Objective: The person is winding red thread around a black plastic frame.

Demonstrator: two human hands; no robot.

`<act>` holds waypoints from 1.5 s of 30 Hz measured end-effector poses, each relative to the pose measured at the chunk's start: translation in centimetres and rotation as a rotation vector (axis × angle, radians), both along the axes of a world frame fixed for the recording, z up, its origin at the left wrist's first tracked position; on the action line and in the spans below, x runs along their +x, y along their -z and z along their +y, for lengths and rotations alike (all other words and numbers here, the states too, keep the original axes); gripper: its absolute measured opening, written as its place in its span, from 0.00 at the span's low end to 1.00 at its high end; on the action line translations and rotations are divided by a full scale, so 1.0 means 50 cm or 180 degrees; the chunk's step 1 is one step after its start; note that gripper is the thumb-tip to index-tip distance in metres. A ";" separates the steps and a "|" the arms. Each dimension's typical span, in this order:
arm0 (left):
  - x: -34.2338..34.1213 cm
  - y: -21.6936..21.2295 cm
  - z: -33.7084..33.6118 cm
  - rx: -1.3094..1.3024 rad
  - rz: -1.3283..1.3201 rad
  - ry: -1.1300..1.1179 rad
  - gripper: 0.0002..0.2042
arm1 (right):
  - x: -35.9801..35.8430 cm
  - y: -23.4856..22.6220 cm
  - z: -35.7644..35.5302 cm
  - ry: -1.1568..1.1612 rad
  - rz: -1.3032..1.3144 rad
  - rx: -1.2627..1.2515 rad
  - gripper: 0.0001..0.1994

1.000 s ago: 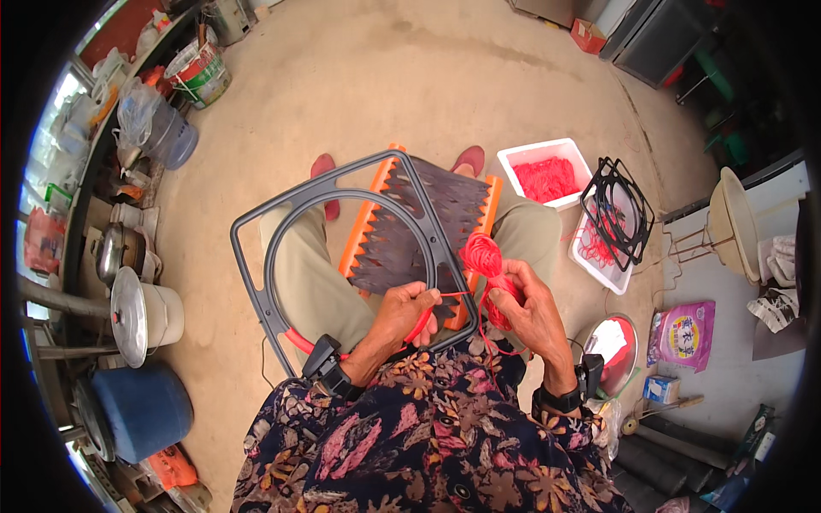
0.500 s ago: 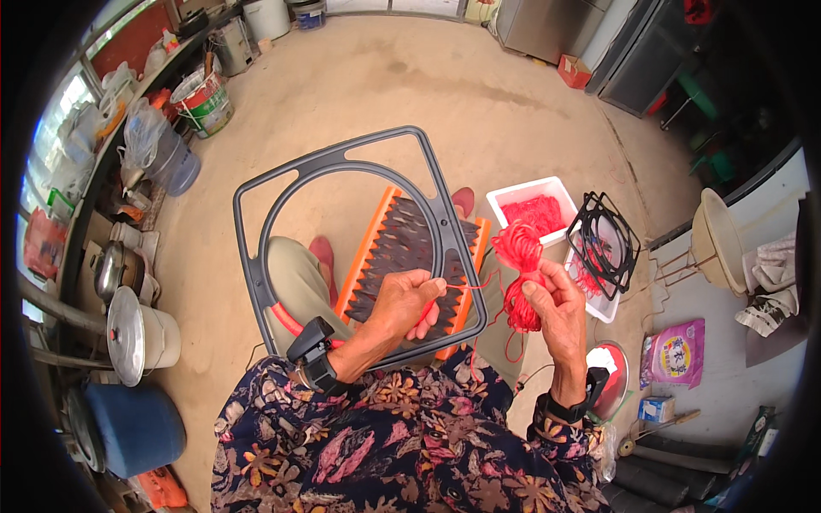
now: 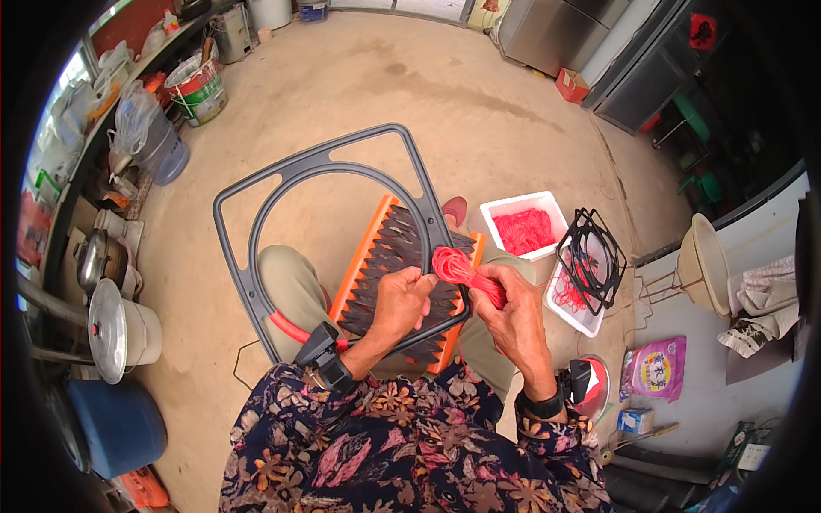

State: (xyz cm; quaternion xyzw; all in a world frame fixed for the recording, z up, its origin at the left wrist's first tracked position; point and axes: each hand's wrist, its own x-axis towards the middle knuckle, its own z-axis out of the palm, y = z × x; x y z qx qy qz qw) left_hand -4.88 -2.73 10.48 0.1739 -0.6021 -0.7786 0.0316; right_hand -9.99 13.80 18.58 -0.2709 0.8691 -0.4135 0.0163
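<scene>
A dark grey square frame (image 3: pixel 233 232) with a large round opening rests tilted over my lap. Red cord (image 3: pixel 287 326) is wound tightly around part of its lower left ring. My right hand (image 3: pixel 516 318) grips a looped hank of red cord (image 3: pixel 453 265) by its lower end, at the frame's right side. My left hand (image 3: pixel 400 304) is closed inside the opening, thumb and forefinger pinched against the near edge of the hank. The strand between those fingers is hardly visible. Under the frame lies an orange-edged panel (image 3: pixel 374 232) with dark jagged strips.
To the right, a white box (image 3: pixel 505 208) holds red cord, and a second white box (image 3: pixel 587 321) has black frames (image 3: pixel 592 259) on it. A lidded pot (image 3: pixel 141 333) and a blue barrel (image 3: pixel 120 427) stand left. A purple bag (image 3: pixel 654 369) leans against the right wall.
My right hand has brought the hank left and down, turning it toward the frame and my left hand. The strand stretched between my hands no longer shows. The view has shifted slightly.
</scene>
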 end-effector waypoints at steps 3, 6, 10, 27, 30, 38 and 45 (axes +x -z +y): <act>-0.001 -0.001 0.017 -0.0069 -0.0064 -0.0033 0.12 | 0.005 0.008 -0.015 0.0101 0.0504 0.0259 0.12; -0.005 0.011 0.027 0.0017 0.0149 -0.0139 0.14 | 0.013 0.031 -0.027 0.0021 0.0761 0.0728 0.09; -0.007 0.027 0.038 -0.0248 0.0093 -0.0196 0.14 | 0.012 0.035 -0.016 -0.0136 0.0713 0.1227 0.07; 0.027 0.085 0.059 -0.1985 -0.0195 -0.0329 0.13 | 0.012 0.162 -0.058 -0.0173 -0.0654 0.0705 0.22; 0.032 0.115 0.057 -0.2338 -0.0295 -0.0292 0.13 | -0.014 0.247 -0.046 -0.0465 -0.1901 -0.0165 0.27; 0.033 0.138 0.053 -0.2398 -0.0442 -0.0164 0.13 | -0.001 0.208 -0.062 -0.0638 -0.0421 0.1728 0.12; 0.040 0.136 0.059 -0.2484 -0.0359 -0.0138 0.14 | -0.034 0.215 -0.038 -0.0996 0.0714 0.1989 0.06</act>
